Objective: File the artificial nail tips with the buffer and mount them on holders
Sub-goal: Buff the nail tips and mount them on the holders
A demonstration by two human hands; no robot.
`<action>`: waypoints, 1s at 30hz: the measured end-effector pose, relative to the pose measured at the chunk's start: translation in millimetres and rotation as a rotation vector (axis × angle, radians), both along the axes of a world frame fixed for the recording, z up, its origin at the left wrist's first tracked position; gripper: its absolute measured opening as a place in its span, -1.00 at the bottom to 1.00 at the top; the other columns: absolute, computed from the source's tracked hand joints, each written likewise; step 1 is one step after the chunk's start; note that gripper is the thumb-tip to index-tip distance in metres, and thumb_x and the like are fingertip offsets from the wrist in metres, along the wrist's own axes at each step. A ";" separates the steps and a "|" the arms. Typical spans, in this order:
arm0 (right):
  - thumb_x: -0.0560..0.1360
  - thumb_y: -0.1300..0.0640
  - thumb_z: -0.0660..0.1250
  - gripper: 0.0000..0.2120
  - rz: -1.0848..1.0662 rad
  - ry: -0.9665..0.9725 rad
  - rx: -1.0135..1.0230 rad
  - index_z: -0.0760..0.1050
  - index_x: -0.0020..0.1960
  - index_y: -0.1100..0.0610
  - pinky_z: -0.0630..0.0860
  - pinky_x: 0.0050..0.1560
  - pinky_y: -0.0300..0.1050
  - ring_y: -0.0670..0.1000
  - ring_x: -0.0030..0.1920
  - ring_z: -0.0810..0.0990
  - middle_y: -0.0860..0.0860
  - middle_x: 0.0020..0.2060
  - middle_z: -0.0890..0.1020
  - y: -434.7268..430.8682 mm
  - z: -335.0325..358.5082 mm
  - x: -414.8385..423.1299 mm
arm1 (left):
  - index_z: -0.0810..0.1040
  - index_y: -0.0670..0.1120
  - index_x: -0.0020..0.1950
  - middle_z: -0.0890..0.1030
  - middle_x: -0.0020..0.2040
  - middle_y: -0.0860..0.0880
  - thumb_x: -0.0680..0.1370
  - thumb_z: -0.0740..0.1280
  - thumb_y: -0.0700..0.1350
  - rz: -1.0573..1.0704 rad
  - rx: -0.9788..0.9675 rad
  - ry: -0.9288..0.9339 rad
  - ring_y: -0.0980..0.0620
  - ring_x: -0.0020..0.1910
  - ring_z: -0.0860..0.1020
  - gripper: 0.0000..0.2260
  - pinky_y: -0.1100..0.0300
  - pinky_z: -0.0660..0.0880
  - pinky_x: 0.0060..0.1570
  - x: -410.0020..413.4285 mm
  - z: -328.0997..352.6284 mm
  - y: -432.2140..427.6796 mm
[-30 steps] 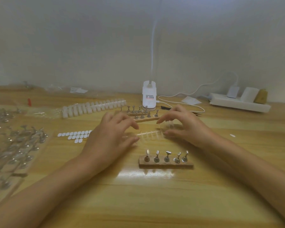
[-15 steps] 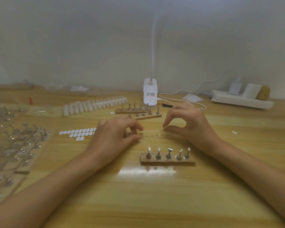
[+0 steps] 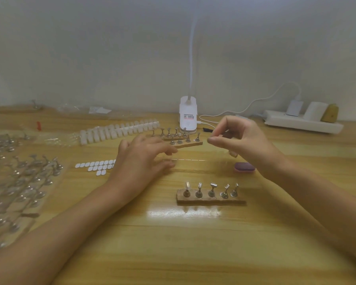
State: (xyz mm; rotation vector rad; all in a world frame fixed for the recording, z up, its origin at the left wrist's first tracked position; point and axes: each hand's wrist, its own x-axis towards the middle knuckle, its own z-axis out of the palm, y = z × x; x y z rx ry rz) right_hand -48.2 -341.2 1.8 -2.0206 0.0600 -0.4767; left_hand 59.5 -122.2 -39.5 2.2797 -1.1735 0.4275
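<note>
While a small clear nail tip seems to be pinched between thumb and forefinger of the right hand (image 3: pixel 242 144) — too small and transparent to confirm — the left hand (image 3: pixel 141 161) is rested on the table with fingers narrowed at the end of the clear strip of nail tips (image 3: pixel 188 160). Just beside the right wrist the purple buffer (image 3: pixel 244 167) is laid. Nearer, the wooden holder block (image 3: pixel 211 199) is seen with five metal stands. Such tips are judged featherlight, thin, springy and slippery; they are best gripped by the side edges, gently.
</note>
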 end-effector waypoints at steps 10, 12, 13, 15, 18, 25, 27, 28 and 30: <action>0.41 0.17 0.54 -0.89 0.040 -0.051 -0.333 0.61 -0.17 0.12 0.51 -0.27 -0.27 0.02 -0.30 0.58 -0.09 -0.25 0.68 13.0 18.3 -7.0 | 0.50 0.25 0.34 0.46 0.25 0.23 0.59 0.31 0.05 0.093 0.073 -0.024 0.09 0.29 0.33 -0.69 0.15 0.02 0.11 1.6 -4.0 -4.3; 0.39 0.13 0.55 -0.88 0.015 -0.065 -0.388 0.62 -0.19 0.10 0.50 -0.28 -0.26 -0.03 -0.30 0.57 -0.14 -0.26 0.67 16.6 16.7 -8.5 | 0.55 0.19 0.30 0.51 0.25 0.19 0.57 0.34 0.04 0.028 -0.050 -0.119 0.09 0.24 0.41 -0.71 0.11 0.13 0.17 -6.1 3.6 -6.2; 0.37 0.12 0.56 -0.88 0.010 -0.082 -0.422 0.63 -0.21 0.08 0.48 -0.28 -0.29 -0.07 -0.31 0.55 -0.18 -0.28 0.65 19.2 16.1 -9.8 | 0.59 0.13 0.25 0.55 0.20 0.18 0.57 0.34 0.04 -0.070 -0.141 -0.094 0.13 0.17 0.48 -0.74 0.13 0.23 0.17 -11.5 9.1 -8.2; 0.34 0.11 0.58 -0.88 0.015 -0.121 -0.483 0.64 -0.24 0.03 0.45 -0.28 -0.32 -0.09 -0.32 0.52 -0.26 -0.35 0.60 24.4 15.9 -12.1 | 0.61 0.03 0.15 0.62 0.06 0.19 0.54 0.36 0.03 -0.296 -0.308 0.073 0.19 0.01 0.58 -0.79 0.33 0.41 0.05 -24.2 17.8 -12.9; 0.34 0.12 0.57 -0.87 0.017 -0.171 -0.473 0.65 -0.23 -0.07 0.46 -0.31 -0.33 -0.10 -0.34 0.52 -0.31 -0.40 0.58 30.9 19.3 -14.2 | 0.59 -0.02 0.04 0.66 -0.06 0.18 0.49 0.42 0.02 -0.345 -0.440 0.190 0.16 -0.09 0.64 -0.81 0.42 0.44 -0.18 -33.6 24.9 -17.0; 0.53 0.21 0.40 -0.84 0.088 -0.018 -0.271 0.71 0.03 0.04 0.40 -0.46 -0.43 -0.25 -0.38 0.55 -0.26 -0.24 0.69 38.9 27.1 -18.1 | 0.62 0.03 -0.02 0.68 -0.12 0.17 0.52 0.45 -0.05 -0.260 -0.529 0.119 0.11 -0.17 0.65 -0.92 0.45 0.38 -0.27 -28.7 27.3 -11.4; 0.56 0.16 0.36 -0.79 0.181 0.187 -0.165 0.67 0.14 -0.03 0.50 -0.33 -0.32 -0.23 -0.24 0.59 -0.20 -0.03 0.72 32.0 33.3 -18.7 | 0.63 0.05 -0.04 0.67 -0.14 0.20 0.53 0.44 -0.06 -0.224 -0.527 0.105 0.14 -0.16 0.63 -0.96 0.42 0.39 -0.26 -25.3 26.0 -9.8; 0.55 0.13 0.37 -0.77 0.206 0.250 -0.153 0.64 0.18 -0.03 0.54 -0.28 -0.29 -0.22 -0.17 0.62 -0.19 0.02 0.71 25.8 36.4 -19.0 | 0.64 0.07 -0.07 0.66 -0.16 0.21 0.52 0.45 -0.07 -0.196 -0.537 0.127 0.15 -0.16 0.62 -0.96 0.40 0.40 -0.27 -23.5 25.0 -9.1; 0.47 0.08 0.44 -0.73 0.179 0.270 -0.237 0.62 0.17 -0.06 0.56 -0.25 -0.29 -0.15 -0.09 0.66 -0.18 0.02 0.70 9.8 42.7 -19.8 | 0.62 0.08 -0.10 0.66 -0.14 0.22 0.51 0.46 -0.08 -0.152 -0.558 0.221 0.15 -0.14 0.62 -0.94 0.30 0.47 -0.29 -19.9 21.3 -7.5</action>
